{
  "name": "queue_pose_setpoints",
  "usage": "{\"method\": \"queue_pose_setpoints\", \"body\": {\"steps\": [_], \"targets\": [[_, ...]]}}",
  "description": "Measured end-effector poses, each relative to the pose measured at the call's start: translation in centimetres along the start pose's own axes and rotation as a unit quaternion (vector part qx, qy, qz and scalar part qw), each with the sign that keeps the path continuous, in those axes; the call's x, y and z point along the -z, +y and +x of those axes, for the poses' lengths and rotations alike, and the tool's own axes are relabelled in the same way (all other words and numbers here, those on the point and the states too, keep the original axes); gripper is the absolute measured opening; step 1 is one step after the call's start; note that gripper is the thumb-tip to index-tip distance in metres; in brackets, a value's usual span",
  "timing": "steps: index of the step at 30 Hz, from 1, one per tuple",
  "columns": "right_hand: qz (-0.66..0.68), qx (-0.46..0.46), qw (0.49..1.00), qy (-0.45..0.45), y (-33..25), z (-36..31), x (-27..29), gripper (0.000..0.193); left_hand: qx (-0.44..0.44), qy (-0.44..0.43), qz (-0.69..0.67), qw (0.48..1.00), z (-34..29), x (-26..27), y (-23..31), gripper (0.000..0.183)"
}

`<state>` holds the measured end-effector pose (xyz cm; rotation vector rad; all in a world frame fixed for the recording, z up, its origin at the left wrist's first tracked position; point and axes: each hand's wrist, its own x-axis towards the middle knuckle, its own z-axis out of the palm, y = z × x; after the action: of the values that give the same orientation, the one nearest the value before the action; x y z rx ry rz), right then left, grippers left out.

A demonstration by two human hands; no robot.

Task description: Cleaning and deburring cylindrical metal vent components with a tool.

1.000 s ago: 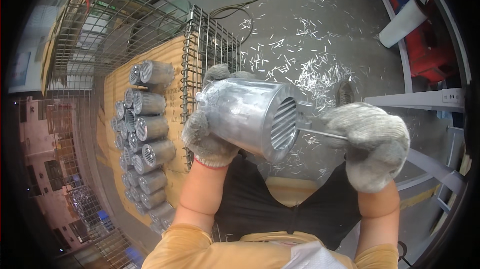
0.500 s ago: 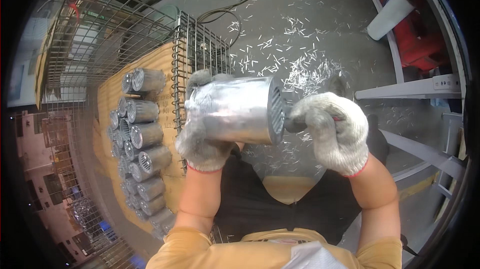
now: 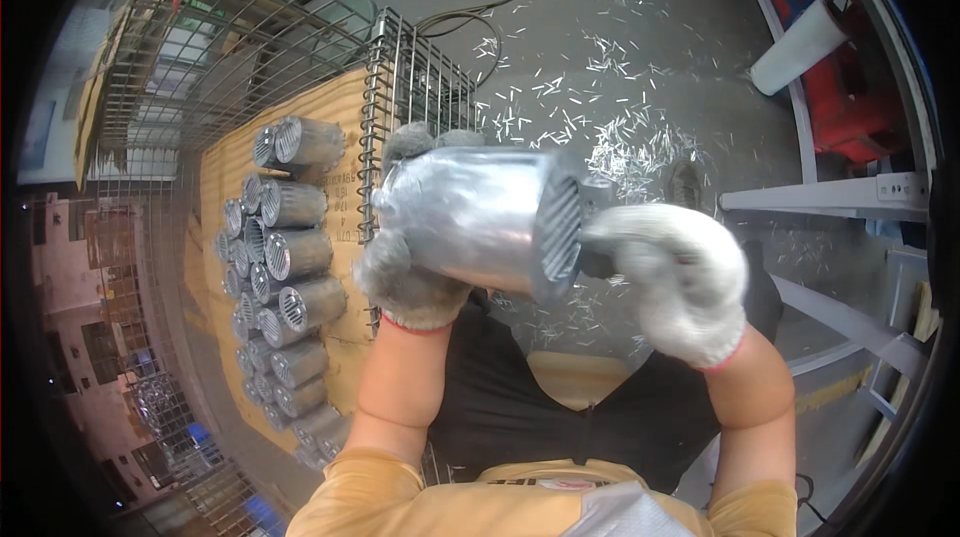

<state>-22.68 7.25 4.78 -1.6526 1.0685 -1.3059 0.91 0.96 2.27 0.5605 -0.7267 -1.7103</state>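
A shiny metal cylinder point(image 3: 480, 212) with a slotted, ribbed end face lies sideways in front of me, its ribbed end toward the right. My left hand point(image 3: 405, 257), in a grey-white knit glove, wraps round its other end and holds it up. Close to the ribbed face is my right hand point(image 3: 685, 277), gloved the same way and blurred by motion. Its fingers are curled, with the tips at the edge of the ribbed end. Whatever they pinch there is too smeared to make out.
To the left, a wire mesh cage point(image 3: 375, 107) lined with brown cardboard point(image 3: 340, 107) holds stacked metal cylinders point(image 3: 295, 205). Silvery slivers point(image 3: 630, 152) litter the grey floor ahead. A white roll point(image 3: 797, 45) and a pale metal frame point(image 3: 820, 197) stand at the right.
The right hand has shifted slightly right and blurred. The cylinder has tilted a little, its ribbed end moving lower and to the right. The left hand keeps its hold.
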Motion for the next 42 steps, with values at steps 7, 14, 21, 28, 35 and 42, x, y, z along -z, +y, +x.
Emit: {"method": "queue_pose_setpoints", "body": {"steps": [7, 14, 21, 28, 35, 42], "targets": [[0.178, -0.078, 0.973, 0.126, -0.4, -0.4, 0.3, 0.023, -0.047, 0.012, -0.005, 0.999, 0.3, 0.3, -0.9, 0.110], [0.158, -0.023, 0.981, 0.109, -0.4, -0.8, 0.6, 0.024, 0.021, -0.010, -0.046, 0.999, 0.3, 0.2, -0.3, 0.086], [0.020, 0.090, 0.992, 0.084, 0.8, -0.3, 0.9, 0.016, 0.033, -0.043, -0.058, 0.997, 0.8, 1.1, -1.1, 0.090], [0.223, -0.028, 0.967, 0.124, 1.7, -1.3, 0.0, 0.028, 0.042, -0.033, -0.066, 0.996, 0.9, 0.5, -1.2, 0.107], [0.165, 0.103, 0.974, 0.117, 2.2, -0.4, 1.0, 0.071, 0.262, -0.078, -0.264, 0.925, 1.4, 0.0, -3.9, 0.058], [-0.349, 0.097, 0.932, -0.037, 1.2, 2.6, 0.5, 0.112, 0.251, 0.061, -0.029, 0.966, 0.6, -3.7, -5.2, 0.068]]}}
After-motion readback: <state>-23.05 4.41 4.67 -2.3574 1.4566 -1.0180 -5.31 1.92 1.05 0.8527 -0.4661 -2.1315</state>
